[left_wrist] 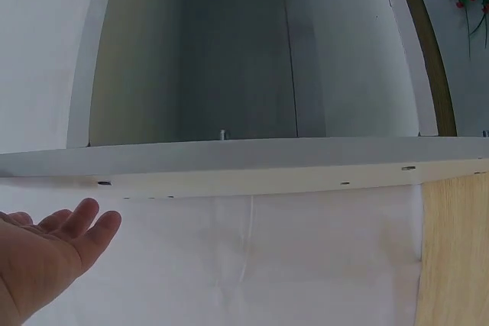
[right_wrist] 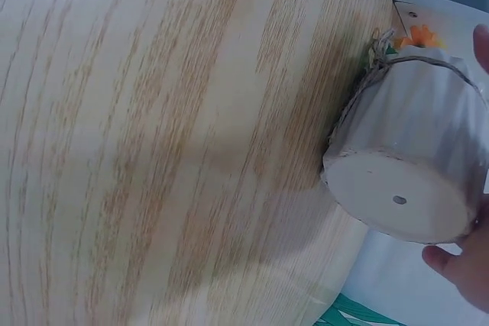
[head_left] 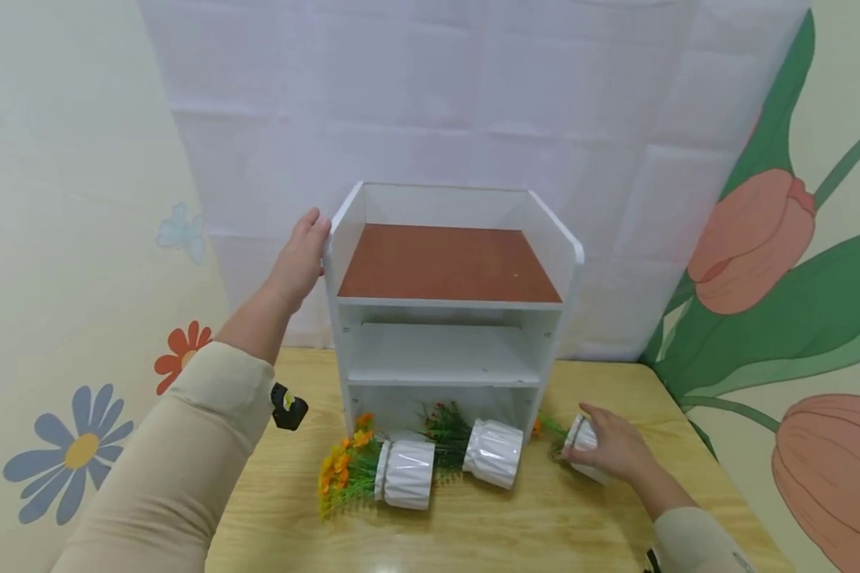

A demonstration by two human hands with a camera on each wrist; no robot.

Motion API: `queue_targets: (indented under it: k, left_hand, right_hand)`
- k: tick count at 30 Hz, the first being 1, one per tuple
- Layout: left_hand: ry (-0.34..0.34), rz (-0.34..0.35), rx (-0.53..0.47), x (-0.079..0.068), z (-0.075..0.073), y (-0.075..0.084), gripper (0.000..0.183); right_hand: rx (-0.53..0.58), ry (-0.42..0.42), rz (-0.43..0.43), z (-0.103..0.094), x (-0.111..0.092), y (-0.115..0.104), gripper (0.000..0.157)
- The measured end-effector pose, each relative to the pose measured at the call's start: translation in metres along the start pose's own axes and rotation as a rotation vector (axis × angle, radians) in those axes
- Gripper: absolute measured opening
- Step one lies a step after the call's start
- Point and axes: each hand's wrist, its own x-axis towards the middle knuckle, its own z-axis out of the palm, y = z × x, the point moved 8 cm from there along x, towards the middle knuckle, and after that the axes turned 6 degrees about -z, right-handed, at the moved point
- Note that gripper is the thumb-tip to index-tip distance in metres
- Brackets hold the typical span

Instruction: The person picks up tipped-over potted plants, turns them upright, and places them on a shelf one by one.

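A small white shelf unit [head_left: 440, 354] with a brown top board stands on the table. My left hand [head_left: 299, 259] is at the upper part of its left side panel, fingers extended along it. In the left wrist view that hand [left_wrist: 53, 257] appears beside the panel with relaxed fingers. My right hand [head_left: 616, 446] grips a white ribbed flower pot [head_left: 583, 439] lying on its side, right of the shelf. The right wrist view shows this pot's base with a small hole, twine [right_wrist: 378, 51] round its rim and an orange flower [right_wrist: 420, 36] beyond.
Two more white pots lie tipped before the shelf: one with orange flowers [head_left: 405, 475], one with red flowers [head_left: 493, 454]. Underneath is a wooden table [head_left: 473, 533]. A white cloth [head_left: 437, 95] hangs behind, between walls painted with flowers.
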Motion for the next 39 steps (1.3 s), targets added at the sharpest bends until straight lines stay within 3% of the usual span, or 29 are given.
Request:
queue_targets:
  k: [7, 22, 39]
  left_hand:
    - [-0.003, -0.038, 0.032, 0.004, 0.004, 0.000, 0.069]
    - [-0.016, -0.024, 0.058, 0.004, 0.008, 0.001, 0.064]
    - [-0.019, -0.015, 0.057, 0.003, 0.014, 0.003, 0.064]
  right_hand:
    - [-0.028, -0.045, 0.011, 0.006, 0.001, 0.001, 0.104]
    - [-0.091, -0.104, 0.050, 0.009, 0.000, 0.001, 0.104]
    - [-0.106, -0.030, 0.043, 0.010, -0.004, 0.006, 0.099]
